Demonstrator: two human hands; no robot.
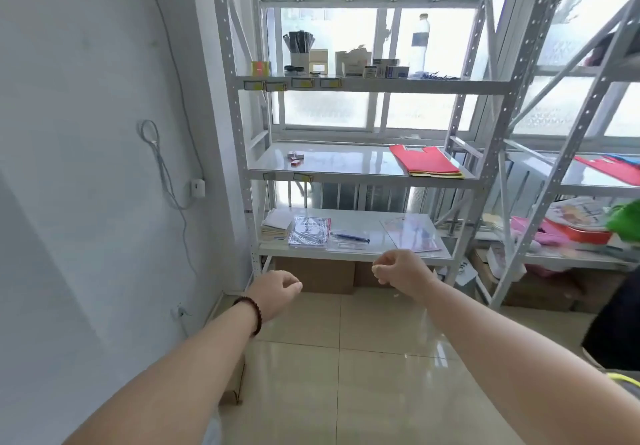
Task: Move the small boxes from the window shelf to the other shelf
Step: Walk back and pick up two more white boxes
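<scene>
A white metal shelf unit (367, 84) stands against the window. Its upper shelf holds several small boxes: an orange one (260, 69), a beige one (318, 60), a white open one (356, 63) and small blue-and-white ones (387, 68). A few tiny red-and-white boxes (295, 158) lie on the middle shelf at the left. My left hand (275, 291), with a bead bracelet at the wrist, and my right hand (403, 271) hover in front of the lowest shelf. Both have fingers curled shut and hold nothing.
Upper shelf also holds a pen cup (299, 50) and a plastic bottle (420, 46). Red folded sheets (426, 164) lie on the middle shelf; booklets (310, 231) and pens on the lowest. A second shelf unit (568, 153) stands at right. Cardboard boxes (313, 274) sit on the tiled floor.
</scene>
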